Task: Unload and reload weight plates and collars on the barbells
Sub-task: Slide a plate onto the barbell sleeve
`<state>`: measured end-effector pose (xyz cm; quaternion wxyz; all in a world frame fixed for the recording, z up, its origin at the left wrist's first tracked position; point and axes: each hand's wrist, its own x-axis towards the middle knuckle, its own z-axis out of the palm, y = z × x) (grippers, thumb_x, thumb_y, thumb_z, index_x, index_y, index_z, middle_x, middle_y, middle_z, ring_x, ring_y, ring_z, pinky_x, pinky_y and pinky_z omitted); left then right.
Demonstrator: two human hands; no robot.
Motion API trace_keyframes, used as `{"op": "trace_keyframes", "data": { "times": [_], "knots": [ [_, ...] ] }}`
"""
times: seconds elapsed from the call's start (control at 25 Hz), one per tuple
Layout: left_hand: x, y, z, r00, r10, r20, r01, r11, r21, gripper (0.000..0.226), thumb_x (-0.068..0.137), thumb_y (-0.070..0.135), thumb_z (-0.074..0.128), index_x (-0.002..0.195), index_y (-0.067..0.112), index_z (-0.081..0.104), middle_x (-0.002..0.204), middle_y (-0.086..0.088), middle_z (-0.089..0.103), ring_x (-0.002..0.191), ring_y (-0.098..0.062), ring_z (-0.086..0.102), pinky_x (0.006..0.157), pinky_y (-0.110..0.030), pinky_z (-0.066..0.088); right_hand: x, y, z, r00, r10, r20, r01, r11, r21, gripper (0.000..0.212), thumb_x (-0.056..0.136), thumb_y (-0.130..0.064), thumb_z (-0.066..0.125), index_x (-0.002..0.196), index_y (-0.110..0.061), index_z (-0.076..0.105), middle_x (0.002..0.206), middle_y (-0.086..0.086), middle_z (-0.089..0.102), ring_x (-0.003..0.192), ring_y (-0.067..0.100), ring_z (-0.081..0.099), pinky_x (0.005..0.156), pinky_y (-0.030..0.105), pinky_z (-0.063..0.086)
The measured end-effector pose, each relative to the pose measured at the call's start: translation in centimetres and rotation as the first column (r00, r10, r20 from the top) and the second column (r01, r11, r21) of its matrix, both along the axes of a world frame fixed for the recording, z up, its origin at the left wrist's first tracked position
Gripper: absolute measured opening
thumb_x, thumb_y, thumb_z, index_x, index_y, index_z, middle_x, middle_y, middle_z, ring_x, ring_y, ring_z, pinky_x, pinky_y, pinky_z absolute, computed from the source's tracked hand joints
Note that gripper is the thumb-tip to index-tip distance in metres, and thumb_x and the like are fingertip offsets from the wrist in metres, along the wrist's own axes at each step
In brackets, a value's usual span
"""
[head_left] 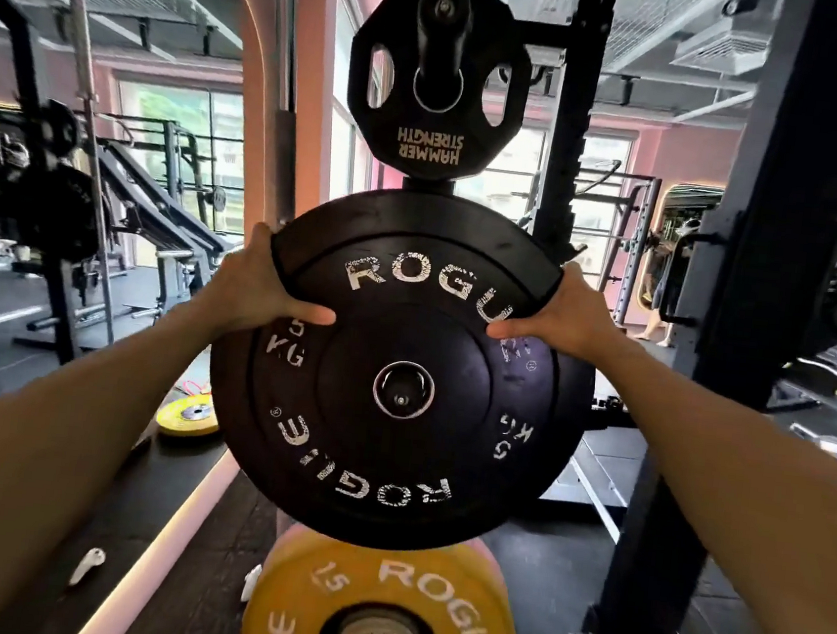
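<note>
Closest in, low in the view, a yellow Rogue plate [377,617] marked 15 sits on a sleeve end, its top edge tucked just behind the bottom rim of the black plate above it. Barely any gap there. Dark rubber floor [170,497] lies open to the left of it, with a lit strip running along it and a second yellow plate [189,414] lying flat further back.

Both forearms reach up and forward from the bottom corners. The left hand [259,284] grips the upper left rim of the black Rogue plate [398,392], fingers wrapped over the edge and out of sight behind it, thumb laid flat across the face, pointing inward. The right hand [561,316] mirrors it on the upper right rim, thumb across the lettering, fingers curled behind.

That black plate faces us square on, its centre hole around a storage peg [401,400] whose end cap shows inside the ring. Another black plate sits just behind it, its rim showing at top and right.

Directly above, almost touching the top rim, a Hammer Strength plate [435,91] hangs on a higher peg, logo upside down. The rack's dark upright [769,250] stands close on the right; the left side is roomier, towards a pink pillar [274,95], windows and other machines well back.
</note>
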<state>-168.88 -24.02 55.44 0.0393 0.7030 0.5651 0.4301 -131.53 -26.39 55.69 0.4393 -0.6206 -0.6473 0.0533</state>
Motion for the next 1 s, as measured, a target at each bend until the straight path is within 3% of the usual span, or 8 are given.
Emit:
{"op": "trace_keyframes", "data": {
  "times": [0.2,0.36,0.44,0.64,0.8,1.0],
  "knots": [
    [0.1,-9.7,1.2,0.998,0.013,-0.061,-0.010,0.999,0.052,0.105,0.027,0.070,0.086,0.103,0.022,0.033,0.085,0.015,0.046,0.088,-0.021,0.050,0.061,-0.031,0.034,0.5,-7.9,-0.1,0.999,0.050,0.022,-0.051,0.998,0.036,0.117,0.030,-0.063,0.092,0.124,-0.013,0.044,0.112,-0.005,0.057,0.113,0.021,0.057,0.085,0.028,0.040],
    [1.0,-16.3,1.5,0.998,0.020,-0.067,-0.017,0.999,0.047,0.104,0.031,0.067,0.088,0.106,0.022,0.033,0.092,0.012,0.049,0.089,-0.017,0.046,0.070,-0.032,0.035,1.5,-13.6,0.9,0.989,0.124,0.084,-0.125,0.992,0.005,0.119,0.031,-0.063,0.092,0.132,-0.017,0.049,0.123,-0.003,0.059,0.120,0.020,0.056,0.101,0.035,0.045],
    [1.8,-19.4,1.7,0.997,0.021,-0.069,-0.019,0.999,0.032,0.103,0.033,0.066,0.089,0.107,0.022,0.032,0.099,0.008,0.051,0.090,-0.017,0.046,0.071,-0.031,0.036,2.4,-16.4,1.6,0.986,0.122,0.115,-0.123,0.992,0.000,0.119,0.032,-0.064,0.091,0.133,-0.018,0.049,0.122,-0.002,0.055,0.120,0.023,0.055,0.099,0.035,0.044],
    [4.7,-25.1,2.6,0.996,0.005,-0.084,-0.003,1.000,0.024,0.102,0.032,0.068,0.087,0.105,0.021,0.034,0.087,0.018,0.045,0.087,-0.017,0.046,0.055,-0.021,0.031,5.7,-21.6,2.1,0.974,0.130,0.187,-0.124,0.991,-0.041,0.123,0.029,-0.077,0.084,0.135,-0.025,0.048,0.116,-0.004,0.052,0.114,0.019,0.053,0.089,0.029,0.040],
    [8.6,-29.1,2.2,0.993,0.009,-0.117,-0.007,1.000,0.017,0.104,0.032,0.067,0.088,0.107,0.021,0.031,0.096,0.006,0.051,0.098,-0.029,0.055,0.068,-0.033,0.035,9.5,-26.5,1.6,0.976,0.097,0.196,-0.098,0.995,-0.003,0.126,0.026,-0.081,0.081,0.136,-0.029,0.048,0.094,-0.022,0.043,0.103,0.011,0.047,0.087,0.026,0.035],
    [15.1,-34.4,1.9,0.991,-0.072,-0.113,0.074,0.997,0.017,0.115,0.030,0.066,0.086,0.119,0.013,0.036,0.116,-0.007,0.056,0.113,-0.036,0.055,0.075,-0.036,0.038,15.9,-33.9,1.7,0.968,0.014,0.251,-0.006,0.999,-0.032,0.130,0.025,-0.082,0.080,0.137,-0.022,0.049,0.119,-0.003,0.053,0.122,0.026,0.053,0.099,0.034,0.042]
  ]
}}
